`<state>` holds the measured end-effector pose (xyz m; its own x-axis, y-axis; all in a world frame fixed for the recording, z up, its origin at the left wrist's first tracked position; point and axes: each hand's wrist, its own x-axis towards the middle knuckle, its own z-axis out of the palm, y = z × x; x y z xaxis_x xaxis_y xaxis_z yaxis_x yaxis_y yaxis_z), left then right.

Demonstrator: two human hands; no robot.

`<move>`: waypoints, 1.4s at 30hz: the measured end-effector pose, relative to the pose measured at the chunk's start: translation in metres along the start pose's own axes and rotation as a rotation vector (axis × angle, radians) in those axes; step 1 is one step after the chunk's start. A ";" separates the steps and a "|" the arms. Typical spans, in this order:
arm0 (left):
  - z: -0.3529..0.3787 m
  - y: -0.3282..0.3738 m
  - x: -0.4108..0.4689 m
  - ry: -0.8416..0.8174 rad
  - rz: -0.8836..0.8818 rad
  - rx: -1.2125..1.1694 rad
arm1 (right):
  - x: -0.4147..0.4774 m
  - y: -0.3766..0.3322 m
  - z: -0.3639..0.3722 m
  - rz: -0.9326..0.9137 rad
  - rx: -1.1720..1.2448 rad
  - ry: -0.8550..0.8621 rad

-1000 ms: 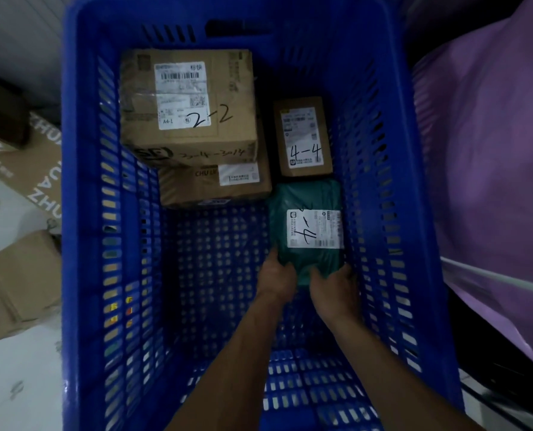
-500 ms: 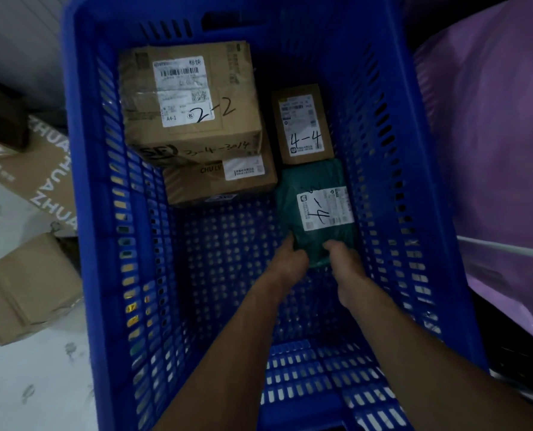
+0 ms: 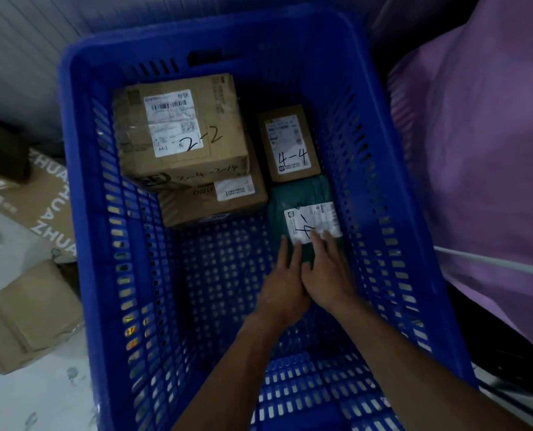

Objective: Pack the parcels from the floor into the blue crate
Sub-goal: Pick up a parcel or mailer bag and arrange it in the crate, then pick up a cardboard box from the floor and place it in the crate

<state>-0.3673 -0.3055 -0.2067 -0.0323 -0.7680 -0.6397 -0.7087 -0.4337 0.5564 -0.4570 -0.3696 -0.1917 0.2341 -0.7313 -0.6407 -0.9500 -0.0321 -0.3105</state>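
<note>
As straight fingers [image 3: 324, 255] press it, the green parcel [image 3: 299, 194] lies beside boxes [image 3: 178, 126] in the blue crate [image 3: 361, 169].

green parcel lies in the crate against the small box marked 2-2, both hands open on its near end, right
Not quite: in the head view the small box against the green parcel is marked 4-4; 2-2 is on the large box. The rest holds: it lies in the blue crate, left hand and right hand open on its near end.

I see a perforated blue plastic crate [image 3: 81, 169], matt brown cardboard boxes [image 3: 178, 132], and a green plastic-wrapped parcel [image 3: 299, 194] with paper label.
</note>
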 end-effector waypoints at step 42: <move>-0.309 0.134 -0.451 0.366 -0.276 -0.502 | -0.341 -0.236 -0.259 -0.387 0.117 -0.342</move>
<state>-0.2295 -0.1627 0.3203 0.4061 -0.6697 -0.6217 -0.2412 -0.7348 0.6339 -0.3657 -0.2893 0.2821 0.6354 -0.4165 -0.6502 -0.7561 -0.1647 -0.6334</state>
